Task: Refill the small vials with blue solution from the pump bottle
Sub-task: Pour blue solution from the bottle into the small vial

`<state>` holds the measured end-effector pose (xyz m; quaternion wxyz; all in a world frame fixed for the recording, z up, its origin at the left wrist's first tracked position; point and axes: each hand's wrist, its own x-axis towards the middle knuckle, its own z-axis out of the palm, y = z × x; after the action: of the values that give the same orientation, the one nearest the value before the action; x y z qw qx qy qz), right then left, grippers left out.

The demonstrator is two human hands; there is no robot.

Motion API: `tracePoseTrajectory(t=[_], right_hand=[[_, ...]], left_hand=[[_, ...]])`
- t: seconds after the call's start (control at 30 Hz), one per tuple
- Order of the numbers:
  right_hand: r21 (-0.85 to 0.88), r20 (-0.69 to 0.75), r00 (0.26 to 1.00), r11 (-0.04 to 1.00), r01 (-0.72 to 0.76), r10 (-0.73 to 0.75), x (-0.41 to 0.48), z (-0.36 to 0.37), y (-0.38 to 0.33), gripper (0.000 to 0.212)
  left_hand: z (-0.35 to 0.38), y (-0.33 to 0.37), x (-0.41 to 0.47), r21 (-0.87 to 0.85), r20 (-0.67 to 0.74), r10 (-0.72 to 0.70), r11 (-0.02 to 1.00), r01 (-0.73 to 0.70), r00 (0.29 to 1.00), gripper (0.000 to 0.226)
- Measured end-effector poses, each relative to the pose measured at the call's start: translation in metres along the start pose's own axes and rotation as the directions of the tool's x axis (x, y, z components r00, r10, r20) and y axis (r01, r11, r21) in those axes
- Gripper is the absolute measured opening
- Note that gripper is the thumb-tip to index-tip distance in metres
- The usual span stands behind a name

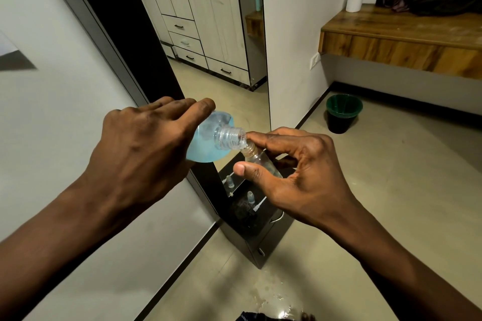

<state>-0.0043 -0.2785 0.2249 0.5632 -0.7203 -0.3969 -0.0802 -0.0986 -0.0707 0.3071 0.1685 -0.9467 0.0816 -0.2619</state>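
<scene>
At frame centre the left hand [146, 143] curls round the tilted pump bottle [208, 143], which has no pump head on. Its open neck meets the mouth of the small vial [260, 161], which the right hand [300, 172] pinches between thumb and fingers. Both look like light, thin plastic, probably slippery when wet, so they are best held by the body, not the neck.

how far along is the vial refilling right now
Done: the pump is off, so the blue bottle has an open threaded neck. In hand: the left hand tips it mouth-to-mouth against the small vial pinched by the right hand; that vial looks nearly clear. Left: the far vial and near vial on the black stand below, fill unclear.
</scene>
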Motion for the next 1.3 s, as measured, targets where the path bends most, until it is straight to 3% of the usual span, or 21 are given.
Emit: tracePoseTrajectory(t=[1.3], right_hand=[[-0.004,0.006,1.000,1.000,-0.001,0.001,-0.0017,-0.0002,-0.0015,0.040]], left_hand=[[-0.0040,0.0001,-0.0023,-0.026,0.001,0.001,1.000,-0.001,1.000,0.065]])
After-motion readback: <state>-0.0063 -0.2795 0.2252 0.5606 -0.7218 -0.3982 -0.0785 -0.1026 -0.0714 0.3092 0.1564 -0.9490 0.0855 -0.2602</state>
